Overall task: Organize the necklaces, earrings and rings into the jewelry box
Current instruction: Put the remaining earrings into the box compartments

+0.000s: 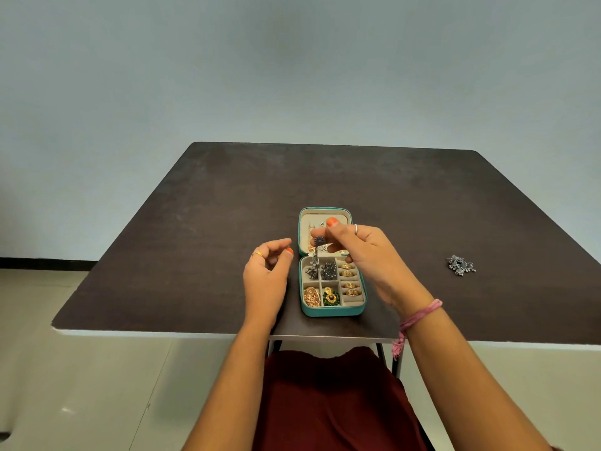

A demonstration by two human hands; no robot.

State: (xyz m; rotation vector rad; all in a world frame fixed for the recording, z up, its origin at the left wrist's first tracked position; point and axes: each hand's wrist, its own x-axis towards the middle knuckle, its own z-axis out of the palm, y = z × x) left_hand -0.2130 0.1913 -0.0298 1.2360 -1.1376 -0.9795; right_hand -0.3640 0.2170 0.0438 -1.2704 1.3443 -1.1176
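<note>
— Pale blue-grey wall stood behind, and what lay in front of it?

— Just the dark brown counter (227,229), square, with rounded far corners. A teal jewelry box (331,312) sat open near the counter's near edge, about midway along it, its lid (325,212) tipped up on the far side.

— What was in the box?

— Gold rings (348,278) were lined up in the slots along its right side. The two far compartments held dark silver earrings (327,271). A gold chain piece (311,297) filled the near left compartment, and a green and gold earring (330,296) lay in the one beside it. The lid held some pale jewelry, too blurred to name.

— And the hands?

— The right hand (361,255) hovered over the box's far half, thumb and fingertips pinching the top of a long dark silver earring (317,247) that dangled above the far left compartment. I could not tell whether its lower end touched what lay inside. That hand wore a ring, and a pink thread band (419,315) circled the wrist.

— The left one?

— The left hand (265,281) hung just beside the box's left wall, fingers loosely curled, holding nothing.

— Anything still outside the box?

— Another silver earring (460,264) lay alone near the counter's right edge, well apart from the box.
</note>
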